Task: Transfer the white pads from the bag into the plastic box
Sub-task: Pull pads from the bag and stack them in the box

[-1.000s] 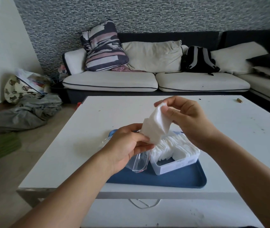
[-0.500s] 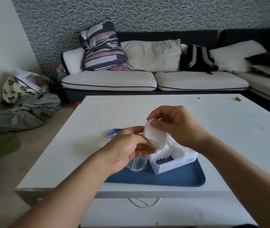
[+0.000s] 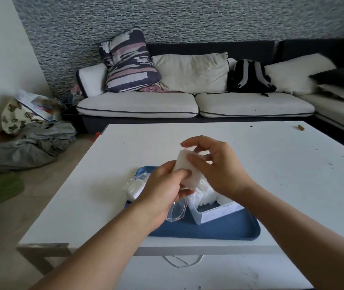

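— Fingers of my left hand curl round the lower end of a small stack of white pads; my right hand pinches its upper part, thumb on the near face.

— What can't you make out?

— How many pads are in the stack. The bag is clear plastic, mostly hidden behind my left hand, with more pads showing at its far left. My right wrist covers the far side of the plastic box.

— And how does the stack look?

— White, flat, roughly square, tilted, held above the box. The box is packed with upright pads except its near end. Box and bag sit on a blue tray on the white table.
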### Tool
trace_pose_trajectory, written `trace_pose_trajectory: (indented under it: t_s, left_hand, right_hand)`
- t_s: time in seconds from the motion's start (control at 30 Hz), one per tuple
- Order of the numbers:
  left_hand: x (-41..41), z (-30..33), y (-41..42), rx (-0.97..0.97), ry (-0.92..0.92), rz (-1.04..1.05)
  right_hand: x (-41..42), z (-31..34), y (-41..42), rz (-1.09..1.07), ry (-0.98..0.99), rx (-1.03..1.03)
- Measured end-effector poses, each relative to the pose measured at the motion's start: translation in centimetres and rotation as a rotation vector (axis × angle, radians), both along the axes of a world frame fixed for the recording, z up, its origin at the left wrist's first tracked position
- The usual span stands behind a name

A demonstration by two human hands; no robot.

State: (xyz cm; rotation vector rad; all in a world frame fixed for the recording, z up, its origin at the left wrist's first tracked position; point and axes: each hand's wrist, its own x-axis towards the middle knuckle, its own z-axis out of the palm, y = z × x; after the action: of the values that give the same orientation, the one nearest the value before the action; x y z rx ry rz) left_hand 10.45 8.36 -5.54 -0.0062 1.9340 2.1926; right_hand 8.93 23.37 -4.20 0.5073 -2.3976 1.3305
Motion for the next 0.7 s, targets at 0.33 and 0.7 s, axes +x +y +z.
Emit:
trace_pose_trajectory:
  t_s: [0.33, 0.7]
  left_hand:
    - [-0.3, 0.6, 2.1, 0.166, 0.082, 0.365]
    - [-1.0, -0.3, 2.7, -0.119, 0.390, 0.422]
  right_hand:
    - [1.4, 0.2, -3.6, 0.147, -0.649, -0.714]
    - [1.1, 0.1, -3.2, 0.092, -0.814, -0.693]
